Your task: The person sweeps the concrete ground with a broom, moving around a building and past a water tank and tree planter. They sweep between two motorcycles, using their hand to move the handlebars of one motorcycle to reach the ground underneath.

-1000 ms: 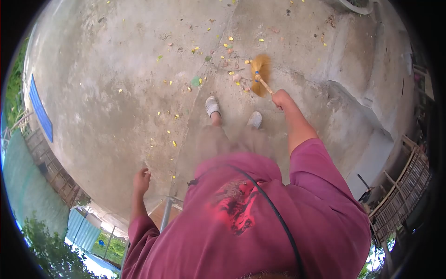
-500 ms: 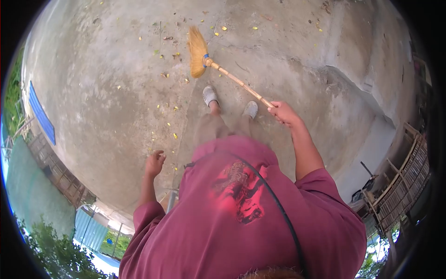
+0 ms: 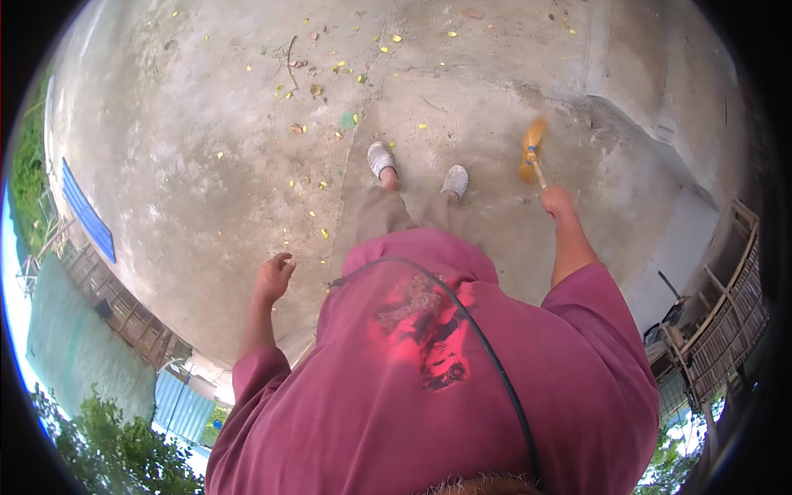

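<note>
A straw broom [image 3: 535, 139] with a blue binding is out to the right, its bristles blurred. My right hand [image 3: 558, 202] is closed around its bamboo handle, of which only a short length shows beyond the fist. On the other side, my left hand [image 3: 274, 277] hangs in the air, fingers loosely curled and apart, holding nothing. Small yellow leaves lie scattered on the concrete floor [image 3: 206, 181], several of them near a thin curved twig [image 3: 291, 63]. My feet in light-coloured clogs [image 3: 381, 157] stand between the two hands.
A raised concrete step [image 3: 652, 148] runs along the right. Farther right is a bamboo-slat structure [image 3: 718, 330]. A blue corrugated sheet [image 3: 87, 210] lies at the far left, near a bamboo fence [image 3: 124, 305] and green netting [image 3: 78, 338].
My right hand has swung the broom from ahead of my feet out to the right. A round green spot and a curved twig now show on the floor. My left hand stays raised.
</note>
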Demonstrator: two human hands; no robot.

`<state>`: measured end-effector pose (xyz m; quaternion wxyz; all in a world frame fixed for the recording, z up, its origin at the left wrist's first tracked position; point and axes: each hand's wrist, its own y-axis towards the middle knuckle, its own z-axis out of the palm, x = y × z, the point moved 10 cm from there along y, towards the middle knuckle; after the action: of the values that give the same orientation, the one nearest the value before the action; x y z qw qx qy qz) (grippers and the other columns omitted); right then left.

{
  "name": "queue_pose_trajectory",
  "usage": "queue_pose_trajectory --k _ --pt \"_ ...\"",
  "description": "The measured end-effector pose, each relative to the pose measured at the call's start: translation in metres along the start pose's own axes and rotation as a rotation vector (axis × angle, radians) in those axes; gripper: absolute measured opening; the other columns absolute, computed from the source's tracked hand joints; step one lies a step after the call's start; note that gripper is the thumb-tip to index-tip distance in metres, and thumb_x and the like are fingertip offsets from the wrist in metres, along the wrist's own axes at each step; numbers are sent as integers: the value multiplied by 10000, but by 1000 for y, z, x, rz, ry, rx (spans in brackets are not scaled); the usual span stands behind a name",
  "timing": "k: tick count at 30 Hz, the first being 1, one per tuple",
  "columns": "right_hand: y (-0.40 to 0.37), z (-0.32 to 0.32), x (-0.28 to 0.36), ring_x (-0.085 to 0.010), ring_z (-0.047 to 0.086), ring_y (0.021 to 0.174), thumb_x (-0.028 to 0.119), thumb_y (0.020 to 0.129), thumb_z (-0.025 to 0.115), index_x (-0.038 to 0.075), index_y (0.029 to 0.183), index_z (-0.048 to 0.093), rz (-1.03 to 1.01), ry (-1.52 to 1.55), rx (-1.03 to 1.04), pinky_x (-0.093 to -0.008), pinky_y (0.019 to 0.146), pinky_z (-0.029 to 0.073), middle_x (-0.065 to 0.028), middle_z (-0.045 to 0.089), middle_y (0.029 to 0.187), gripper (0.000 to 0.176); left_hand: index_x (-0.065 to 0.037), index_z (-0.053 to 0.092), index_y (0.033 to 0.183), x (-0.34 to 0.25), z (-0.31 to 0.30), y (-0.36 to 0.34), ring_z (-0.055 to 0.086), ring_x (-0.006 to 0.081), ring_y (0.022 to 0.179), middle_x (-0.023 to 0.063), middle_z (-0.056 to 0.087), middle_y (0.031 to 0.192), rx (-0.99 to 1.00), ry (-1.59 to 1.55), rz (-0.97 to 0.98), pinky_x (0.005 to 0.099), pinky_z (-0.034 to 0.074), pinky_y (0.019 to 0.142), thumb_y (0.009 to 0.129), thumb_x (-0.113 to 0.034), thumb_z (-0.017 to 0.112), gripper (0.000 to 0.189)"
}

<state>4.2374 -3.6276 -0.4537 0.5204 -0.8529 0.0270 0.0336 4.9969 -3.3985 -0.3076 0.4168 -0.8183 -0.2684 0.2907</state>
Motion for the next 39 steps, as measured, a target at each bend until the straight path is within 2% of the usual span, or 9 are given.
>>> queue_pose_trajectory --k 4,8,12,17,24,30,33,36,39 --pt "-18 -12 158 -279 606 441 80 841 517 -78 745 662 110 590 28 -444 444 457 -169 614 567 235 -5 665 1202 31 -8 -27 720 265 798 175 738 874 -11 -42 -77 379 552 752 937 -277 656 380" --pt "5 19 302 -262 649 556 69 854 563 -53 968 702 -53 637 139 -429 469 457 -171 657 693 218 1 664 1199 58 -11 -30 717 252 761 167 730 839 -2 -10 -75 375 555 729 936 -270 663 378" --pt "-36 -13 353 -171 513 481 128 888 657 -4 1063 696 -185 839 267 -366 427 377 -58 587 671 223 9 660 1203 63 -19 -10 716 238 749 167 734 858 -8 -52 -87 373 556 719 942 -270 657 382" --pt "-86 -26 259 -56 338 458 147 967 609 54 1280 622 -142 1182 455 -270 417 278 37 479 675 327 -4 658 1216 49 -26 53 720 247 758 166 739 894 -30 -123 -12 379 565 726 936 -281 664 394" --pt "-155 -81 29 -50 339 432 129 970 593 76 919 592 161 1210 81 -260 385 245 35 477 665 74 11 654 1218 -28 -59 119 737 242 753 177 748 931 -76 -17 86 373 568 715 952 -287 638 400" --pt "-40 -139 -136 -191 528 438 72 900 579 -16 851 651 467 764 -132 -384 402 387 -82 563 591 123 -19 660 1215 -89 -71 104 725 280 805 186 734 872 -186 -55 151 406 549 749 935 -292 647 391" --pt "66 -191 -124 -252 564 420 58 855 534 -20 669 615 325 441 -111 -423 404 402 -134 580 545 217 -8 655 1219 -126 -73 46 718 278 809 188 725 858 -207 -154 -19 402 542 746 936 -293 640 402" --pt "165 -208 -37 -291 596 422 100 849 498 -16 569 584 59 46 30 -432 428 436 -165 587 512 315 -25 659 1216 -131 -31 5 725 306 861 189 739 906 -138 -101 -79 406 549 781 939 -307 637 396" --pt "151 -236 107 -208 447 375 56 888 436 -11 767 558 87 732 46 -376 357 280 -102 491 524 184 -45 656 1220 -140 15 -26 711 365 960 209 739 976 -2 1 -122 436 548 843 939 -350 645 415"
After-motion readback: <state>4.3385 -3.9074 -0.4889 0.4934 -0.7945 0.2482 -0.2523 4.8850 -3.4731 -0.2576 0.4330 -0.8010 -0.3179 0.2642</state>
